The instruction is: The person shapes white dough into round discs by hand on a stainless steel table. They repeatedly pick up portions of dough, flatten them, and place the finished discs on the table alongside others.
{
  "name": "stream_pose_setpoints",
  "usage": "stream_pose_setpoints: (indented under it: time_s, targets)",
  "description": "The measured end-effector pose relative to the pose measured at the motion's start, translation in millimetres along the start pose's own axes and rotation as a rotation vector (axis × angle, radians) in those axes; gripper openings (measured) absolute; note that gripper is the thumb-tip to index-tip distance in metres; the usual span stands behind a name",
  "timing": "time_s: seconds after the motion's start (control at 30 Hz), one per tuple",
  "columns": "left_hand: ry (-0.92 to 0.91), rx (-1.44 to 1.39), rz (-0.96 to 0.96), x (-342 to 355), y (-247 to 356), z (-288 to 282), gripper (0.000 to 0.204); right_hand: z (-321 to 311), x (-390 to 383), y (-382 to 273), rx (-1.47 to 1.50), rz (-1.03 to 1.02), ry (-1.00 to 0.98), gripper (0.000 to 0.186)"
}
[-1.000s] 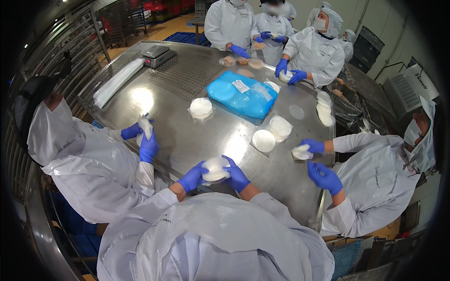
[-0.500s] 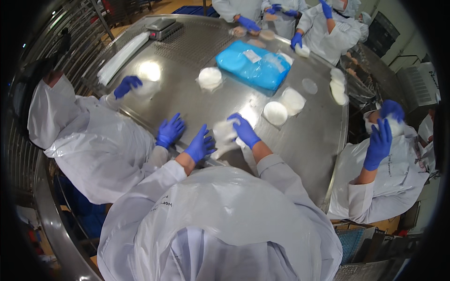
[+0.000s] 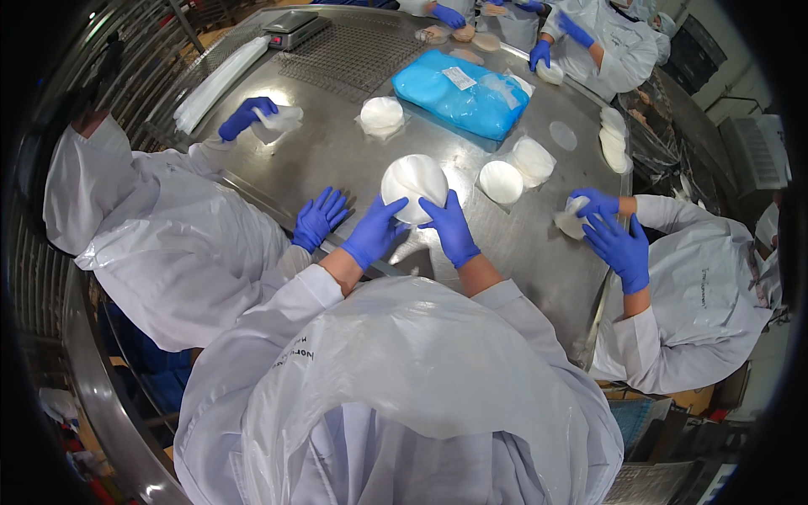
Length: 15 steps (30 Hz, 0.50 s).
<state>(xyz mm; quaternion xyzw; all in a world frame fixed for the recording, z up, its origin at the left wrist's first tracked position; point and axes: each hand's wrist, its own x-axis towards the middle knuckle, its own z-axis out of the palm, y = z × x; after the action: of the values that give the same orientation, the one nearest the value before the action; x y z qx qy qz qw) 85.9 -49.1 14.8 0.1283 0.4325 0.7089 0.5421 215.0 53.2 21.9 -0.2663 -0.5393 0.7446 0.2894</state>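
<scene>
One round white disc, maybe a thin pile, sits between the wearer's hands at the near edge of the bench; can't tell whether it rests on the metal or is lifted just over it. Disc looks matte, near-circular, with a faint curved line across its face. The left hand has its grip pinched on the lower-left rim, the right hand has its grip on the lower-right rim, fingertips of both on the disc. Both blue-gloved. Writing: dark handwritten marks on the wearer's shiny white plastic apron, by the left shoulder; a pale printed label on the blue bag, too small to read from here. Bag is glossy, crinkled plastic, plump, roughly rectangular. Bench is brushed stainless steel with bright glare, a wire mesh lying at the far left. Other rounds: a white stack on clear film just left of the bag, two more touching piles, the front pile and the back pile, right of the held disc, and an overlapping row along the right edge. Far left: a boxy scale and long white sheeting, smooth, folded narrow.
</scene>
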Motion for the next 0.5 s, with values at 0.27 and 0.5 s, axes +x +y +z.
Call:
stream_pose_setpoints:
  time_s: [0.27,0.5]
  targets:
    - [-0.096,-0.058,-0.064,-4.1,4.5,-10.2,0.038,5.9,-6.4,-81.7,-0.278,-0.437,-0.220,0.027]
    - [0.181,-0.231,-0.166,25.1,-13.8,-63.6,0.032,-17.5,27.1,24.7,-1.267,-0.020,-0.029,0.018]
